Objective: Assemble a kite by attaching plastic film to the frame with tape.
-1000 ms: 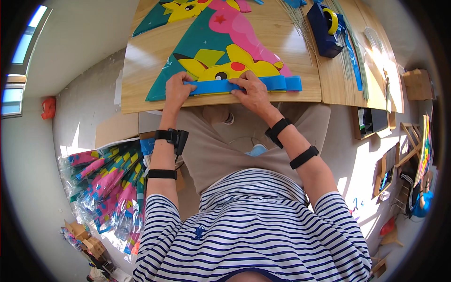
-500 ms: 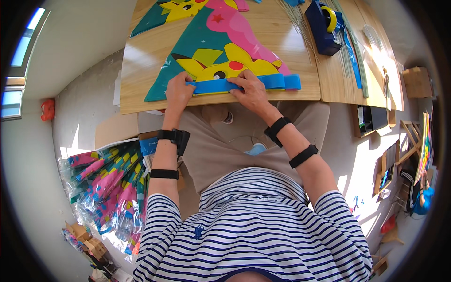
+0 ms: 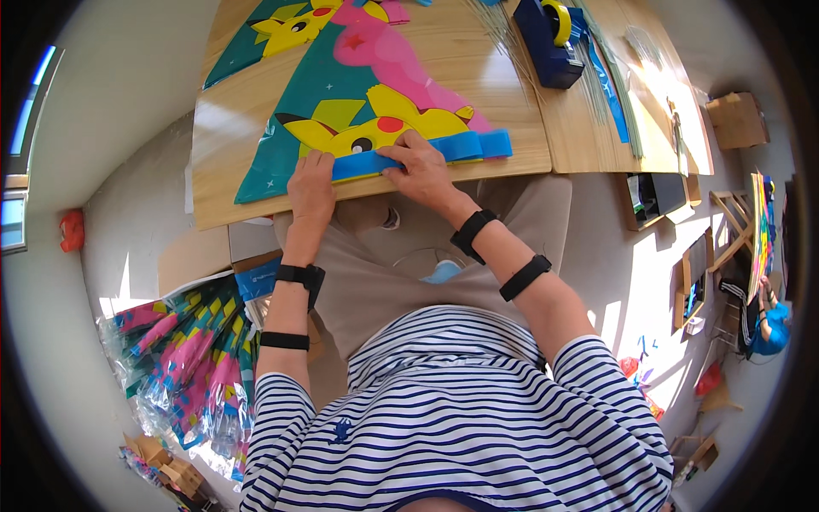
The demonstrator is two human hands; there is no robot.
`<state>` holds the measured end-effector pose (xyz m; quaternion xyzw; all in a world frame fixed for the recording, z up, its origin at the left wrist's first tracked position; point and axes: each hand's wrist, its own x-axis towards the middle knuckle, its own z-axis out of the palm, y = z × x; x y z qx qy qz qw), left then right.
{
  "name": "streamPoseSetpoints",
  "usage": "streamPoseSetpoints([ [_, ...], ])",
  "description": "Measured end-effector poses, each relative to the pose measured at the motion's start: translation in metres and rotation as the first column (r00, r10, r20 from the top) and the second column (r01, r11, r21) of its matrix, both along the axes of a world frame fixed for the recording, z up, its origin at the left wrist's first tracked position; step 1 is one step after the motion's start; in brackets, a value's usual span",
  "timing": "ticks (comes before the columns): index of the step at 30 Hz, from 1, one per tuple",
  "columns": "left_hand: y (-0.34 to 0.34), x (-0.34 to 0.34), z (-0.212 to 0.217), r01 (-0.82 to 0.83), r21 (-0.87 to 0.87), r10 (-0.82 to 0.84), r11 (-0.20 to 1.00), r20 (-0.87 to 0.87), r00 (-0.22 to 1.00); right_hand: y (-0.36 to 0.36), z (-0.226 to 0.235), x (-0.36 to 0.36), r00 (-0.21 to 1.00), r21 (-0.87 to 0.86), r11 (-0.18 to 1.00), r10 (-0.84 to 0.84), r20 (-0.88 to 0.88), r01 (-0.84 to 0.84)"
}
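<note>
A triangular kite-like sheet [image 3: 294, 128] in teal and pink, with a yellow cartoon figure on it, lies flat on the wooden table near its front edge. Along its near edge runs a blue strip [image 3: 358, 164], whose folded end lies loose at the right. My left hand [image 3: 312, 189] is closed at the strip's left end, fingertips pressed together on it and thumb hidden. Partway along, my right hand [image 3: 422, 175] grips the strip between thumb and curled fingers.
A second similar sheet [image 3: 256, 43] lies at the far left. Farther right are a dark blue tape dispenser [image 3: 546, 51] and thin rods [image 3: 618, 94]. Colourful plastic-wrapped pieces [image 3: 188, 358] heap on the floor at left. Another person [image 3: 772, 331] is at the far right.
The whole view has shifted, so table and hands appear farther left. My left hand has turned, its back now facing up at the strip's end. The right hand keeps its grip.
</note>
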<state>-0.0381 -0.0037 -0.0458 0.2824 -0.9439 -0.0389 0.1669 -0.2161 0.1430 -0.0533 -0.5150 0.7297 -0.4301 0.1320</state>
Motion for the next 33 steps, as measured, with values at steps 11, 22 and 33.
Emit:
streamPoseSetpoints([
  [11, 0.008, 0.006, 0.000, -0.032, 0.050, 0.037, 0.998, -0.106, 0.994, 0.005, -0.004, -0.008, 0.997, -0.105, 0.994, 0.008, 0.074, 0.000],
  [22, 0.011, 0.007, 0.001, -0.020, 0.075, 0.029, 0.997, -0.125, 0.992, 0.053, 0.001, -0.067, 0.959, -0.094, 0.994, -0.075, -0.274, 0.051],
  [33, 0.006, 0.027, 0.005, 0.134, 0.048, -0.129, 0.990, -0.096, 0.987, 0.083, 0.021, -0.088, 0.831, 0.142, 0.986, 0.154, -0.534, -0.091],
])
